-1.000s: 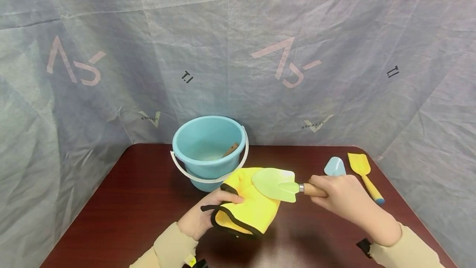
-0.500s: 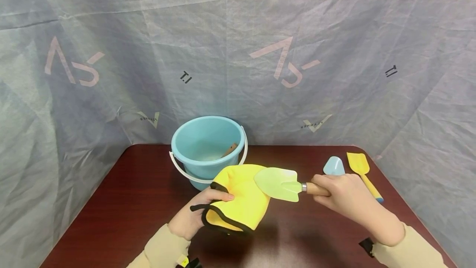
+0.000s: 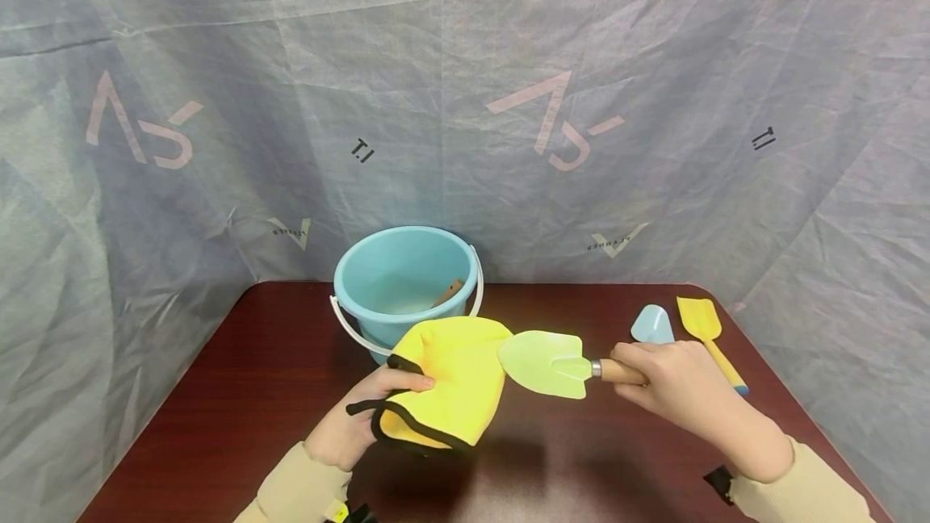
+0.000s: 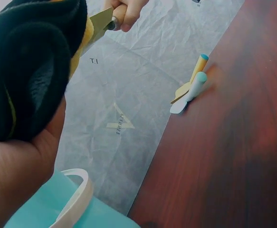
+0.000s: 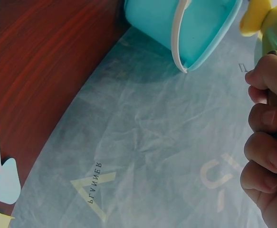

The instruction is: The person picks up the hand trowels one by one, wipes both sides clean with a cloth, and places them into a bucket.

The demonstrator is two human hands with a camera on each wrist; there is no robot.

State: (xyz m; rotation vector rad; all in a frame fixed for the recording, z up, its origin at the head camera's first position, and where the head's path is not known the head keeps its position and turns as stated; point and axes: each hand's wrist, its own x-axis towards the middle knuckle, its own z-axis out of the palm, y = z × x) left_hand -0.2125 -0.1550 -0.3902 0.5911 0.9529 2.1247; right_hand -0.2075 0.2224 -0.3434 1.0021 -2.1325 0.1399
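My left hand [image 3: 352, 414] grips a folded yellow cloth [image 3: 454, 378] with black edging, thumb on top, held above the table in front of the bucket. From the left wrist view the cloth's dark side [image 4: 29, 71] faces the camera. The fingers of my right hand [image 3: 672, 382] curl round the wooden handle [image 3: 617, 371] of a trowel with a pale green blade [image 3: 545, 363]. That blade points left, its tip right at the cloth's right edge. In the right wrist view, the right hand [image 5: 273, 137] wraps the handle.
A light blue bucket [image 3: 356, 285] with a white handle stands behind the cloth, a brown wooden piece [image 3: 450, 291] inside. At the back right of the dark red table [image 3: 232, 394] lie a light blue shovel [image 3: 653, 324] and a yellow shovel [image 3: 701, 319]. Grey fabric [image 3: 450, 103] hangs behind.
My left hand has moved left with the cloth. The trowel has stayed nearly in place, so its blade, which overlapped the cloth, now meets it only at the tip.
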